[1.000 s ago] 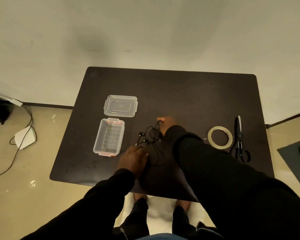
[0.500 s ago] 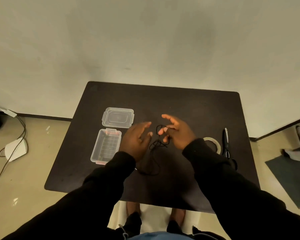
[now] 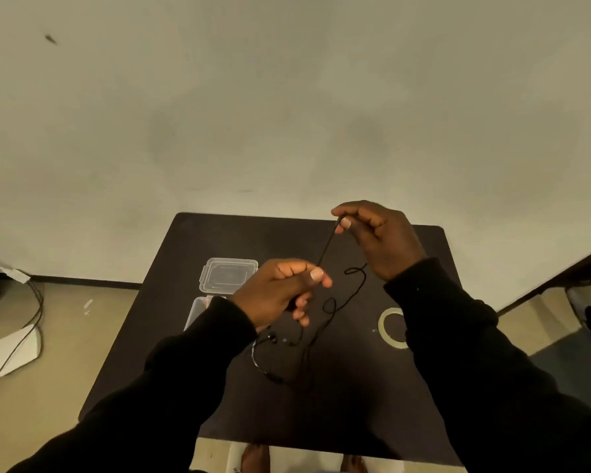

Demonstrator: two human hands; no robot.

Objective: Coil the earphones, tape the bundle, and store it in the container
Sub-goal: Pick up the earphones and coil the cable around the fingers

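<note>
- Earphones (image 3: 325,245): cord pinched at two points. Right hand (image 3: 379,238) closed thumb-to-finger on the upper end; left hand (image 3: 280,291) closed thumb-to-finger lower down, nearer the body.
- Taut span between the pinches runs diagonally, up and to the right.
- Slack hangs below both hands in loose kinks; earbuds (image 3: 273,337) dangle low, over the table (image 3: 321,404). Judgement: left hand sits nearer the slack to gather.
- Container (image 3: 198,310) left of left hand, mostly hidden; contents cannot be told. Lid (image 3: 227,274) lies off, behind it.
- Tape roll (image 3: 391,327) flat, partly under the right sleeve.
</note>
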